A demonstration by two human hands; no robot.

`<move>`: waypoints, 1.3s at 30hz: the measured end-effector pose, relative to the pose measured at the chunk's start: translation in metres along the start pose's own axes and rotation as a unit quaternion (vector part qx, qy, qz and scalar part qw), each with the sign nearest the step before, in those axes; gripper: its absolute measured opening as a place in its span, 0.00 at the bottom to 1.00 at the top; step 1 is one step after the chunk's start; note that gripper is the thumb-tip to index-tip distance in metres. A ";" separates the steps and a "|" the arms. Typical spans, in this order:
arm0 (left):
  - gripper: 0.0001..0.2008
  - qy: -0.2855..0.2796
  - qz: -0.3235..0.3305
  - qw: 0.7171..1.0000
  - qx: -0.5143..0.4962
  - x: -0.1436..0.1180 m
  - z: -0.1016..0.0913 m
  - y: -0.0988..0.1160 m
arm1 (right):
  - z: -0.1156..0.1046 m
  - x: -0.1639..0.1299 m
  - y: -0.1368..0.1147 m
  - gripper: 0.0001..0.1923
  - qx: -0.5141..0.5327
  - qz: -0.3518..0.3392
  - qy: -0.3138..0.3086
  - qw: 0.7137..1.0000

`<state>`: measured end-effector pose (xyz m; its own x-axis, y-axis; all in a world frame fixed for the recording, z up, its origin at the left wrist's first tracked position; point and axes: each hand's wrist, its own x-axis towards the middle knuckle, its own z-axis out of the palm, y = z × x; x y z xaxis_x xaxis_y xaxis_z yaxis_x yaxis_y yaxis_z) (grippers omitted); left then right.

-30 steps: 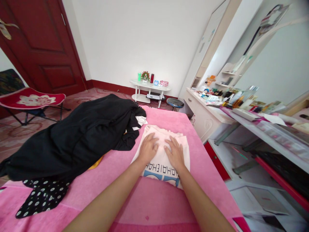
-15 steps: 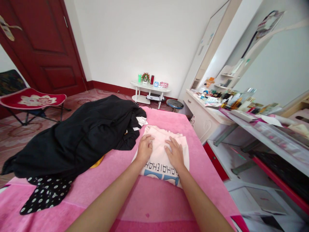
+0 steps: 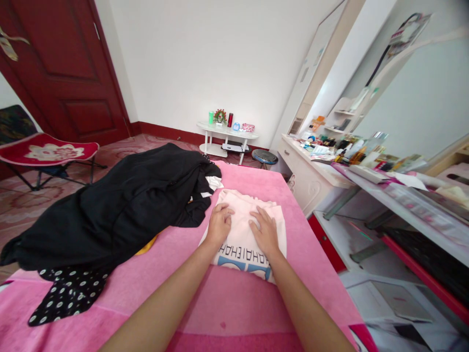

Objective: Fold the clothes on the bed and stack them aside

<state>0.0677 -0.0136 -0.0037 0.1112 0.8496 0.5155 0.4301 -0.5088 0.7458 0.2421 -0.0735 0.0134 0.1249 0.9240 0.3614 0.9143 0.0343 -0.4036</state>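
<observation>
A pale pink shirt (image 3: 241, 230), folded into a compact bundle, lies on the pink bedspread (image 3: 161, 288). Black lettering and blue printed blocks show upside down along its near side. Resting on the left part of the shirt is my left hand (image 3: 220, 226), fingers apart and slightly bent. My right hand (image 3: 265, 231) lies on the right part with its fingers spread. Neither hand grips the cloth. To the left, a heap of black clothing (image 3: 120, 200) covers part of the bed, with a black polka-dot cloth (image 3: 69, 296) sticking out at its near end.
A white dressing table (image 3: 311, 171) crowded with bottles stands at the right, beside a desk with a keyboard tray (image 3: 432, 259). Beyond the bed are a small glass-topped table (image 3: 227, 129) and a round stool (image 3: 264, 156). A red folding chair (image 3: 54, 150) stands left.
The view has shifted very slightly. Both hands stay in the same places on the folded shirt, and nothing else has visibly moved.
</observation>
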 end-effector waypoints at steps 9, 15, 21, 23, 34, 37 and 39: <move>0.16 0.001 0.010 1.000 0.001 0.000 0.000 -0.001 | -0.002 0.000 -0.001 0.18 0.004 0.000 -0.002 1.000; 0.17 0.001 0.011 1.000 0.002 0.000 0.001 -0.001 | -0.002 0.000 -0.001 0.18 0.006 -0.002 -0.001 1.000; 0.17 0.001 0.014 1.000 0.000 -0.001 0.002 -0.002 | -0.001 0.000 0.001 0.17 0.010 -0.001 0.002 1.000; 0.17 0.003 0.020 1.000 -0.002 -0.001 0.002 -0.003 | -0.001 0.000 0.001 0.17 0.013 -0.004 0.003 1.000; 0.17 0.001 0.038 0.999 -0.001 0.001 0.004 -0.010 | 0.002 0.001 0.004 0.17 0.037 -0.002 0.009 0.999; 0.17 -0.003 0.056 0.998 0.003 0.001 0.002 -0.007 | 0.002 0.001 0.004 0.17 0.039 -0.002 0.009 0.999; 0.17 -0.001 0.058 0.998 0.005 0.002 0.001 -0.005 | 0.002 0.001 0.004 0.17 0.039 -0.003 0.009 0.999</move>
<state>0.0667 -0.0092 -0.0069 0.1631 0.7855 0.5970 0.4223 -0.6025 0.6773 0.2454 -0.0715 0.0110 0.1277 0.9164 0.3794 0.8820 0.0700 -0.4659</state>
